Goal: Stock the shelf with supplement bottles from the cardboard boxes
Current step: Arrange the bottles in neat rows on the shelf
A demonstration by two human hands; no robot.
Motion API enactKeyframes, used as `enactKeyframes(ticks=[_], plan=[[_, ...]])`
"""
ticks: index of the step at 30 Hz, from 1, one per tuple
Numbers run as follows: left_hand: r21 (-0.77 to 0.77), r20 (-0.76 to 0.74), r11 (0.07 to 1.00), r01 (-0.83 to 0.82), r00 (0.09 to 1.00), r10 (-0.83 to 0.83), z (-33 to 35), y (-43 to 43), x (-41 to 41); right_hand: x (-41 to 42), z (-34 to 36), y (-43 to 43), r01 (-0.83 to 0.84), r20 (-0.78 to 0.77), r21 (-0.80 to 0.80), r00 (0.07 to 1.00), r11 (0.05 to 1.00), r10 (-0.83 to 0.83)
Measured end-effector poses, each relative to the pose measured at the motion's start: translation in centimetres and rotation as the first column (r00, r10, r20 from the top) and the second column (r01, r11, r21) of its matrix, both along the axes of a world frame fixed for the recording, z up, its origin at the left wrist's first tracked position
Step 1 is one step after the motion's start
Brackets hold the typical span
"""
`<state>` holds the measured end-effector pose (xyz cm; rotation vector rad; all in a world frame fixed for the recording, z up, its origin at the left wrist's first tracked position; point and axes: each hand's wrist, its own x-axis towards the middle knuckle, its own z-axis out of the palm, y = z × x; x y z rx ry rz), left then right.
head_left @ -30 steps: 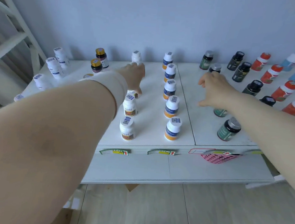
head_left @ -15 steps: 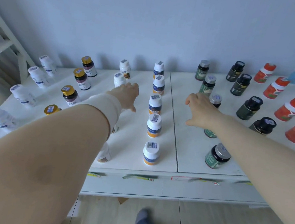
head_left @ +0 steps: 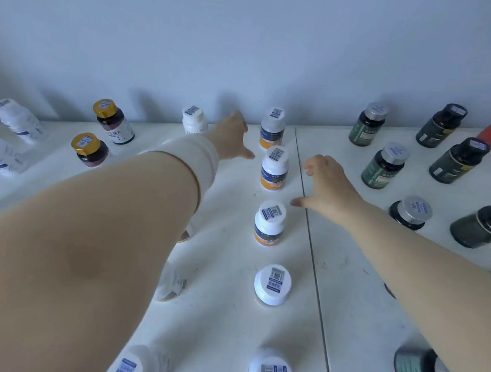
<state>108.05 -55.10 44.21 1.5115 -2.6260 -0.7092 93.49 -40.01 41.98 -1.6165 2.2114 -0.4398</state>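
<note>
The bottles (head_left: 269, 223) stand upright in rows running from the shelf's (head_left: 352, 308) front edge to its rear edge at the wall. The orange-banded row is just left of the panel seam (head_left: 308, 235). Green bottles (head_left: 385, 165) and dark bottles (head_left: 457, 161) are to the right, and gold-capped bottles (head_left: 112, 120) and white bottles (head_left: 15, 119) are towards the left edge. No cardboard box is in view.

The left hand (head_left: 232, 138) reaches near the rear edge, between a white bottle (head_left: 195, 120) and the rearmost orange-banded one (head_left: 273, 129). Its fingers are stretched out and it holds nothing. The right hand (head_left: 326, 182) hovers over the seam with its fingers loosely bent and thumb spread, and it is also empty.

With both hands free, the step looks like tidying the rows or clearing out to fetch more stock. To do this well, each arm should lift before it draws back. The left forearm lies over a row of white bottles that it largely hides, so a low pull could tip them. The right thumb is near the orange-banded row, so that hand should rise straight up. New bottles belong in the gaps within each matching row, set down upright.
</note>
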Motion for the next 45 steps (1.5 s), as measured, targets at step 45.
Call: enactKeyframes(ticks=[45], plan=[[-0.087,0.238,0.991,0.098,0.968,-0.074,0.1,-3.1,-1.2,-3.4,-0.4,-3.2,-0.105,-0.064,-0.002,0.992,0.994,0.105]])
